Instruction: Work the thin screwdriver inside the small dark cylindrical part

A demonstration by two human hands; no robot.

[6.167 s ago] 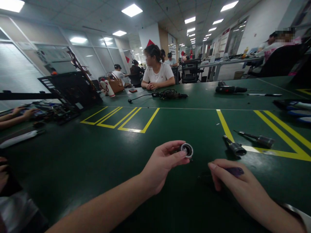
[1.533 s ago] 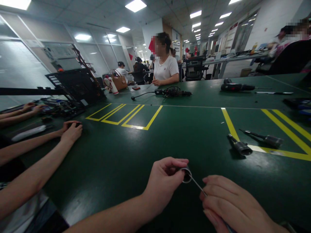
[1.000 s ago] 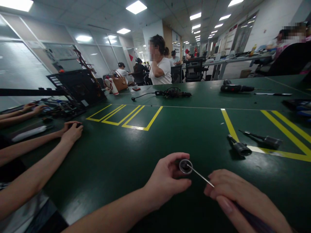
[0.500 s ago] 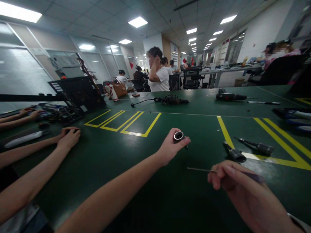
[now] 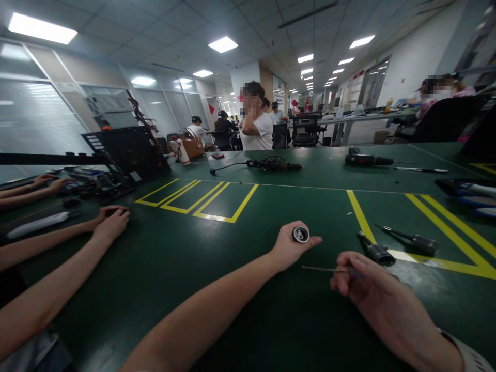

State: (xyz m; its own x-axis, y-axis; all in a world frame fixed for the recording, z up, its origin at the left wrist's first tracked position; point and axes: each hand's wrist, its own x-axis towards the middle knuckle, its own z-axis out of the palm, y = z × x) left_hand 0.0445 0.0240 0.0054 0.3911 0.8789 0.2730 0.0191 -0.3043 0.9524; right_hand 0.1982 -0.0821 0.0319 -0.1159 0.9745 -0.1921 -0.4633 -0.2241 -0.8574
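My left hand (image 5: 287,249) is closed around a dark cylindrical metal part (image 5: 301,235), its round open end facing up and some detail showing inside. The thumb sticks out to the right. Lower and to the right, my right hand (image 5: 375,294) grips a thin screwdriver (image 5: 321,268), its slender shaft pointing left, apart from the cylinder. Most of its handle is hidden by the fingers. Just beyond the right hand lie two dark tool pieces with thick round ends and thin shafts, a nearer one (image 5: 378,254) and a farther one (image 5: 424,244).
Yellow tape (image 5: 217,217) marks the green table (image 5: 186,274). A corded dark device (image 5: 275,164), a drill-like tool (image 5: 368,158) and a pen (image 5: 421,170) lie farther back. At left, a co-worker's hands (image 5: 110,222) rest near a black machine frame (image 5: 124,152). Other people sit beyond.
My left hand has moved right and nearer, and the cylinder's opening is turned more toward me. My right hand stays about where it was, still with the screwdriver.
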